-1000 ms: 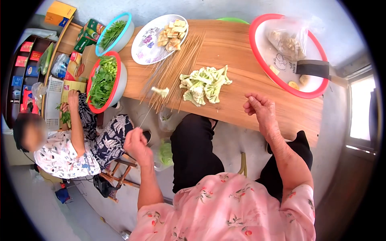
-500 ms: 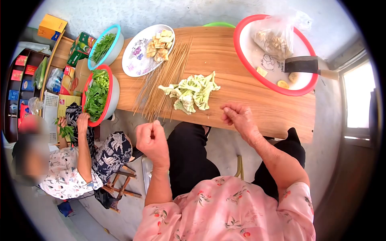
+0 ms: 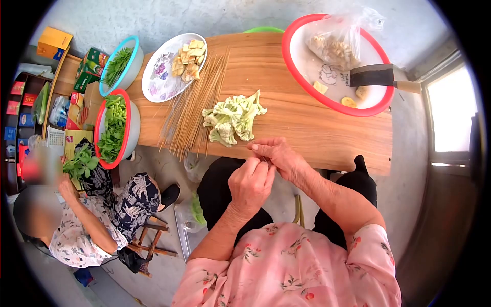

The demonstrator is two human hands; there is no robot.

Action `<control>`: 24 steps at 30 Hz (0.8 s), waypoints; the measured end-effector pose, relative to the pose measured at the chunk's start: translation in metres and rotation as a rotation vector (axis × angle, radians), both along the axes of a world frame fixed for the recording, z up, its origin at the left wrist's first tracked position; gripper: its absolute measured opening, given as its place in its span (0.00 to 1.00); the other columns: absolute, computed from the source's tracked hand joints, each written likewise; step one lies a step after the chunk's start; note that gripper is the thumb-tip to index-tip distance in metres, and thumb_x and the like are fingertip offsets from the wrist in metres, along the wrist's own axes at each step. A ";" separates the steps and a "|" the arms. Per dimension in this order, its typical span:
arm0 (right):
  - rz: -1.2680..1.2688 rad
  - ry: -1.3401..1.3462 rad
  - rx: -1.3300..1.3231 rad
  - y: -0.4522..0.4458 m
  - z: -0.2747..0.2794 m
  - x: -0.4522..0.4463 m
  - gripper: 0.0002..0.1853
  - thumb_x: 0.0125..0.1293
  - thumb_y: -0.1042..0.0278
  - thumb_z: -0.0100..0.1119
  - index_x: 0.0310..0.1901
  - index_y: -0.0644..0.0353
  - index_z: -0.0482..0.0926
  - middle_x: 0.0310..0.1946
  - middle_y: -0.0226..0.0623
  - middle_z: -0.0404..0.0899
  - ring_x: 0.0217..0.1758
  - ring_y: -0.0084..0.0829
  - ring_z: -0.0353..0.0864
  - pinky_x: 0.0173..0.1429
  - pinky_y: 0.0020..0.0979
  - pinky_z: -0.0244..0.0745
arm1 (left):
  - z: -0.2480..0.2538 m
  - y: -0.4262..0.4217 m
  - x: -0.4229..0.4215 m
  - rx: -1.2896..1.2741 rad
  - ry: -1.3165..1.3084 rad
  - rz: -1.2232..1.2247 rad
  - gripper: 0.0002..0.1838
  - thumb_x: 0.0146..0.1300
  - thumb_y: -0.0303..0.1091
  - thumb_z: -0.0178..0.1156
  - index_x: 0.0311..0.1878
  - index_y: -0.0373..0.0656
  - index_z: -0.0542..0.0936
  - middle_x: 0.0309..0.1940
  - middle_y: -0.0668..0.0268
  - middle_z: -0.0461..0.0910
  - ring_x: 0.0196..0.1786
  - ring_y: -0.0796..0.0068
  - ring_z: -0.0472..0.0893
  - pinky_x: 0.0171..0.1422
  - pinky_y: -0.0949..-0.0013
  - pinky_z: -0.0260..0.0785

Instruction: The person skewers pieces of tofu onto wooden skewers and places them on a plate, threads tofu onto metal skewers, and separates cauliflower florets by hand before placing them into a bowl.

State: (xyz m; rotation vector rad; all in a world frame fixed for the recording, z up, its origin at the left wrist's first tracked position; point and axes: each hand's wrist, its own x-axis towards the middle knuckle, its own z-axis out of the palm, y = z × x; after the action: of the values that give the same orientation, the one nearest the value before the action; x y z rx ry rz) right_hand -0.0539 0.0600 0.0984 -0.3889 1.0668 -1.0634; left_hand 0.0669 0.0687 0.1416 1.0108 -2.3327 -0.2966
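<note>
My left hand [image 3: 250,185] and my right hand [image 3: 280,157] meet just off the table's front edge, both closed. Their fingertips pinch close together around something thin and dark, too small to make out. Right beyond them on the table lies a pile of pale cauliflower florets [image 3: 232,117]. Left of the pile, many thin wooden skewers [image 3: 197,110] are spread in a loose bundle, running toward the front edge. A white flower-patterned plate [image 3: 156,84] behind the skewers bears light brown cut pieces [image 3: 189,60] that look like tofu.
At the right, a red-rimmed basin [image 3: 287,51] holds a bag of food [image 3: 335,51], with a cleaver [image 3: 371,77] across its rim. Leafy greens fill a red-rimmed basin [image 3: 134,125] and a blue-rimmed basin [image 3: 137,56]. A co-worker [image 3: 92,220] sits at the left holding greens.
My hands were apart; my left hand has moved right and my right hand left until they meet. The view has shifted slightly. The co-worker's hand has left the red-rimmed greens basin.
</note>
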 end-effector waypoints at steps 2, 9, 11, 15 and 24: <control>-0.053 0.001 0.044 -0.002 -0.001 -0.004 0.14 0.65 0.64 0.54 0.41 0.68 0.79 0.25 0.33 0.77 0.26 0.21 0.72 0.29 0.22 0.70 | 0.006 -0.013 0.003 0.111 -0.080 -0.101 0.06 0.49 0.31 0.65 0.29 0.42 0.78 0.25 0.64 0.74 0.25 0.64 0.77 0.29 0.67 0.70; 0.094 0.444 -0.028 -0.003 0.014 -0.020 0.11 0.64 0.66 0.51 0.39 0.64 0.80 0.14 0.29 0.71 0.16 0.18 0.67 0.21 0.22 0.64 | -0.015 -0.098 0.005 0.321 0.005 -0.121 0.13 0.55 0.22 0.52 0.45 0.37 0.76 0.41 0.54 0.76 0.44 0.53 0.76 0.46 0.61 0.70; 0.097 0.449 -0.022 -0.003 0.019 -0.024 0.11 0.64 0.66 0.51 0.40 0.63 0.80 0.14 0.29 0.70 0.15 0.18 0.66 0.20 0.21 0.63 | -0.044 -0.113 0.003 0.312 -0.121 -0.194 0.19 0.52 0.18 0.49 0.50 0.35 0.72 0.48 0.51 0.73 0.50 0.51 0.74 0.52 0.61 0.67; 0.060 0.485 0.051 0.000 0.022 -0.041 0.11 0.64 0.66 0.51 0.39 0.62 0.80 0.13 0.29 0.71 0.14 0.18 0.67 0.20 0.23 0.64 | -0.063 -0.124 -0.007 0.448 -0.183 -0.090 0.22 0.49 0.18 0.47 0.51 0.35 0.71 0.49 0.49 0.73 0.53 0.50 0.72 0.58 0.61 0.65; 0.229 1.115 -0.319 0.035 0.061 -0.146 0.09 0.57 0.66 0.55 0.35 0.62 0.80 0.16 0.41 0.74 0.19 0.29 0.76 0.27 0.33 0.70 | -0.088 -0.153 -0.005 0.519 -0.106 -0.112 0.21 0.51 0.19 0.46 0.51 0.37 0.72 0.42 0.47 0.76 0.44 0.51 0.76 0.50 0.58 0.68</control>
State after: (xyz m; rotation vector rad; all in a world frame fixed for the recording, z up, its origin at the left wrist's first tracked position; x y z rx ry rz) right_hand -0.2002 0.0947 0.1597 -1.4327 1.7568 -0.7767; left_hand 0.0618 -0.0840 0.0534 1.1514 -2.4692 -0.9501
